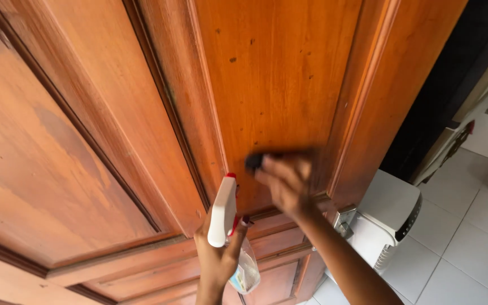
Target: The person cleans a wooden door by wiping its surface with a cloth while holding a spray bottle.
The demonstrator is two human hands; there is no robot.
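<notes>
A brown wooden panelled door [278,68] fills most of the view. My right hand [286,183] is blurred and pressed against the door's middle panel, closed on a small dark cloth or pad [253,162]. My left hand [218,260] is lower, gripping a clear spray bottle [245,274] with a white spray head [222,212] and a red trigger, its nozzle pointing up along the door.
A metal door handle plate [343,220] sits at the door's right edge. Behind it stands a white appliance with a dark control strip [391,209] on a white tiled floor [470,243]. A dark opening lies at the top right.
</notes>
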